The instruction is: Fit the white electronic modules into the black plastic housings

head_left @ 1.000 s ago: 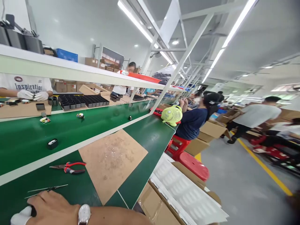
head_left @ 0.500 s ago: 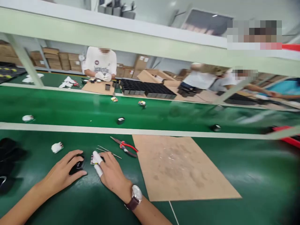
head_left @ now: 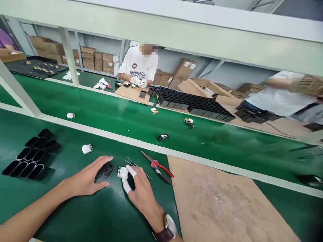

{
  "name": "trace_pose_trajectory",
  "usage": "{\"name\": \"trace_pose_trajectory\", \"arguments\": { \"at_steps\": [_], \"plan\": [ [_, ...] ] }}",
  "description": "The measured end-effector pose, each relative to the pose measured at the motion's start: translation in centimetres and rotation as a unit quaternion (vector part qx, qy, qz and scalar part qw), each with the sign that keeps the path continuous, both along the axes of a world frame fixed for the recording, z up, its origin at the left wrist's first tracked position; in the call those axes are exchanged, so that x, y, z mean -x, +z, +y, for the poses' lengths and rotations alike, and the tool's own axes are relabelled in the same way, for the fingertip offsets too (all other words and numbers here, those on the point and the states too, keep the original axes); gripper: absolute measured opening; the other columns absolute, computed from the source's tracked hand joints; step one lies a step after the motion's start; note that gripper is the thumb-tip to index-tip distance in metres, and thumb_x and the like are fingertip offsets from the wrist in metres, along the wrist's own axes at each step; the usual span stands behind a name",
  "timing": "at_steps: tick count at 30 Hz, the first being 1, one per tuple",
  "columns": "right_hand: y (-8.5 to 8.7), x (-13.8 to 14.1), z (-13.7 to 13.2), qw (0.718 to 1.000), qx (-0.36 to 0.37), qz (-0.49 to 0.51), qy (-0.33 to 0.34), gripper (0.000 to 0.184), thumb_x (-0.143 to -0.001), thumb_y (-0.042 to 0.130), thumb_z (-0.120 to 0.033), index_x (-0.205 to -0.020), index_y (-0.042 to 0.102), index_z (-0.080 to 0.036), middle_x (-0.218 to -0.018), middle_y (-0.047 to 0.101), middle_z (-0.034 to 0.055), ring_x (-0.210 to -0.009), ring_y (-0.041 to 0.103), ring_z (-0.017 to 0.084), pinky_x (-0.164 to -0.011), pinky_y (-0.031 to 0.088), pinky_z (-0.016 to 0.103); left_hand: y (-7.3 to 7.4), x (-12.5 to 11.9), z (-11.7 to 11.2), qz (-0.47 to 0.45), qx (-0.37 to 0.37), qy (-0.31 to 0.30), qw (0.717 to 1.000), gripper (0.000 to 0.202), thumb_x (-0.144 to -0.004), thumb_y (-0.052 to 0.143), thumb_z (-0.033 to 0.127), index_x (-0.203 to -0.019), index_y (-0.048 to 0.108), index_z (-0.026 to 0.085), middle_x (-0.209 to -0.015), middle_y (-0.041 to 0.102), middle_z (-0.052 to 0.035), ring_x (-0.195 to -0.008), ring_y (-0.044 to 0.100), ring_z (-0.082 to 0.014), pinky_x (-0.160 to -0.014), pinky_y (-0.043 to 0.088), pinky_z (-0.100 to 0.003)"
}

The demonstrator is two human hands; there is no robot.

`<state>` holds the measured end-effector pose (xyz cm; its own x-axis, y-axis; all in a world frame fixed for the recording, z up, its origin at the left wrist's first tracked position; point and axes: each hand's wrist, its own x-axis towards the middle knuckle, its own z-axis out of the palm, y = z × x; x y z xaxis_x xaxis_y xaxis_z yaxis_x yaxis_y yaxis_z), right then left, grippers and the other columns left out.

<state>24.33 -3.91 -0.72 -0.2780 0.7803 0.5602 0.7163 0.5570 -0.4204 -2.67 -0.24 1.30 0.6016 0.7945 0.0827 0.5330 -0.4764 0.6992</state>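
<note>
My left hand is spread, its thumb and fingers apart on either side of a small black plastic housing that rests on the green table. To the right of it, my right hand pinches a small circuit board with a white covering between thumb and forefinger. White finger cots cover those two fingertips. Past the left fingers lies another white-covered circuit board. Tweezers and red-handled pliers lie just beyond my right hand.
Several black oval housings stand in rows at the left. A cardboard sheet covers the table at the right. Beyond a pale rail, a green belt carries scattered boards. Across it, a person in white gloves works near black trays.
The view has swung left, showing the rows of black housings. My left fingers have opened away from the black housing. My right hand stays at the circuit board.
</note>
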Motion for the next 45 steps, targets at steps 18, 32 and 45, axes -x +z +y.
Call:
{"name": "trace_pose_trajectory", "arguments": {
  "at_steps": [18, 32, 45],
  "plan": [
    [1.7, 0.4, -1.1, 0.996, -0.035, 0.087, 0.012, 0.051, -0.096, 0.061, -0.007, -0.143, 0.054, -0.023, -0.120, 0.066, 0.0120, -0.112, 0.065, 0.026, -0.095, 0.059, 0.047, -0.7, -1.7, 0.2, -0.012, -0.035, 0.022, 0.999, 0.067, -0.102, 0.067, 0.030, -0.160, 0.035, 0.033, -0.154, 0.055, -0.0106, -0.141, 0.056, -0.0281, -0.118, 0.051, -0.050],
    [2.1, 1.2, -1.7, 0.992, -0.066, 0.089, 0.060, 0.063, -0.091, 0.064, 0.000, -0.149, 0.049, -0.022, -0.122, 0.065, 0.0139, -0.112, 0.063, 0.027, -0.091, 0.060, 0.046, -0.7, -3.0, -0.2, -0.062, -0.141, -0.011, 0.988, 0.049, -0.098, 0.075, 0.038, -0.139, 0.051, 0.026, -0.123, 0.062, -0.0105, -0.112, 0.062, -0.0265, -0.091, 0.060, -0.042],
    [2.0, 1.1, -1.7, 0.997, -0.042, 0.030, 0.059, 0.051, -0.094, 0.063, -0.004, -0.141, 0.053, -0.022, -0.124, 0.065, 0.0146, -0.111, 0.064, 0.028, -0.088, 0.062, 0.045, -1.0, -3.0, -0.4, -0.018, -0.147, -0.035, 0.988, 0.052, -0.102, 0.069, 0.032, -0.149, 0.047, 0.027, -0.127, 0.061, -0.0121, -0.116, 0.061, -0.0287, -0.097, 0.060, -0.045]
  ]
}}
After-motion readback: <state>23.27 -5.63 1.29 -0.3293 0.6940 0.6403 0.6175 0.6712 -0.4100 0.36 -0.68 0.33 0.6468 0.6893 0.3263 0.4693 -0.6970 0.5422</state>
